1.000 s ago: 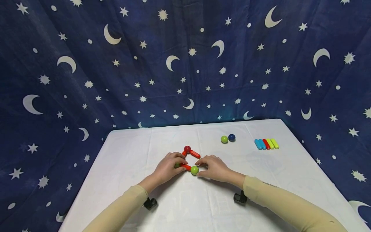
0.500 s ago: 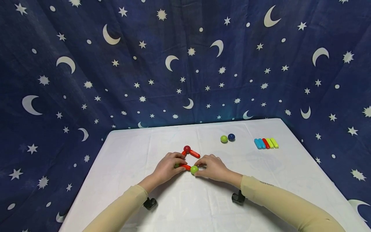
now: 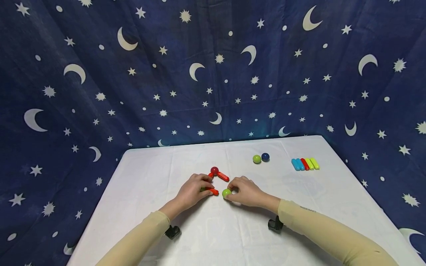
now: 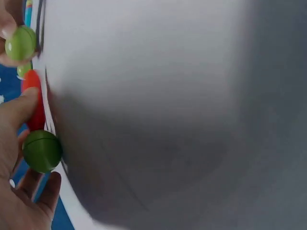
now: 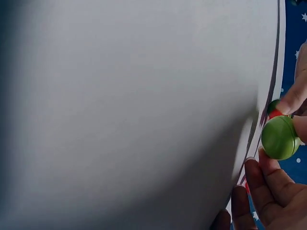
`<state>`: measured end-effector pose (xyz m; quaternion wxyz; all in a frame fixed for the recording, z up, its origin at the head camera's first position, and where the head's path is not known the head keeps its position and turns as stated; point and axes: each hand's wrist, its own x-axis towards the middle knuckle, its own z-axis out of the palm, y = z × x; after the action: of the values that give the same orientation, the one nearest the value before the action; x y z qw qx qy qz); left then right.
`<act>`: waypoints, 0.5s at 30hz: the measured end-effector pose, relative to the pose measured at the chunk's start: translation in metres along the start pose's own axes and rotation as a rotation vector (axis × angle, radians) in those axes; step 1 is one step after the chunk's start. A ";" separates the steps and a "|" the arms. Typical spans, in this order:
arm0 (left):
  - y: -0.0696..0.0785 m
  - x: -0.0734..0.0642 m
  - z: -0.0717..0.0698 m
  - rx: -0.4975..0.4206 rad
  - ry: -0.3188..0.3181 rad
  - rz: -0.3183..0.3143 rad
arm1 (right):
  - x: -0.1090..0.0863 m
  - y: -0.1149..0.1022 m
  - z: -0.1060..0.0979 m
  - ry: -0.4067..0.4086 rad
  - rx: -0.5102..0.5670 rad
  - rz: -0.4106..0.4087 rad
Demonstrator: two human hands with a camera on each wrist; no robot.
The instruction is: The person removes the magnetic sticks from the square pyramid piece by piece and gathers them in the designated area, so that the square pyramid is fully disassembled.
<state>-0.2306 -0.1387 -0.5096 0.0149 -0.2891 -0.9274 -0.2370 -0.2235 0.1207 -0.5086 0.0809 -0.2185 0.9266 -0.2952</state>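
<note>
My right hand (image 3: 245, 191) pinches a light green ball (image 3: 226, 193) between thumb and fingers, a little to the right of a red rod (image 3: 214, 191). That rod is gripped by my left hand (image 3: 194, 190), its thumb lying along the rod. At the rod's other end sits a second green ball (image 4: 42, 152), with left-hand fingers curving behind it. Beyond the left fingers, a dark red ball (image 3: 214, 170) joins another red rod (image 3: 223, 177), angled to the right, and a third red piece (image 3: 211, 175) partly hidden by the left hand.
Toward the back of the white-covered table (image 3: 186, 159) a green ball (image 3: 257, 159) and a dark blue ball (image 3: 265, 157) stand side by side. Farther right lies a row of blue, red and yellow rods (image 3: 305, 164). A starry dark blue cloth (image 3: 213, 74) hangs behind.
The right hand closed on the green ball at the red rod's end and drew it slightly right, so a gap now shows between ball and rod. The left hand stayed nearly still.
</note>
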 end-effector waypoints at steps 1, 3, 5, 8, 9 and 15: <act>0.000 -0.001 0.000 -0.002 0.004 -0.005 | 0.000 0.001 -0.001 0.001 0.006 0.020; 0.001 -0.002 0.000 -0.006 0.009 -0.010 | -0.002 0.002 -0.003 0.005 0.021 0.061; 0.002 -0.002 -0.001 -0.017 0.004 -0.005 | -0.003 0.004 -0.006 0.006 0.031 0.087; 0.004 -0.003 -0.001 -0.017 -0.003 -0.001 | -0.004 0.008 -0.008 0.002 0.031 0.101; 0.004 -0.003 -0.001 -0.016 -0.002 -0.005 | -0.005 0.009 -0.010 0.001 0.026 0.101; 0.003 -0.004 0.001 -0.005 0.016 0.005 | -0.012 0.028 -0.028 0.062 -0.042 0.126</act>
<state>-0.2254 -0.1382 -0.5101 0.0221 -0.2898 -0.9259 -0.2415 -0.2300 0.1607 -0.5018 0.0661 -0.1521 0.9466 -0.2766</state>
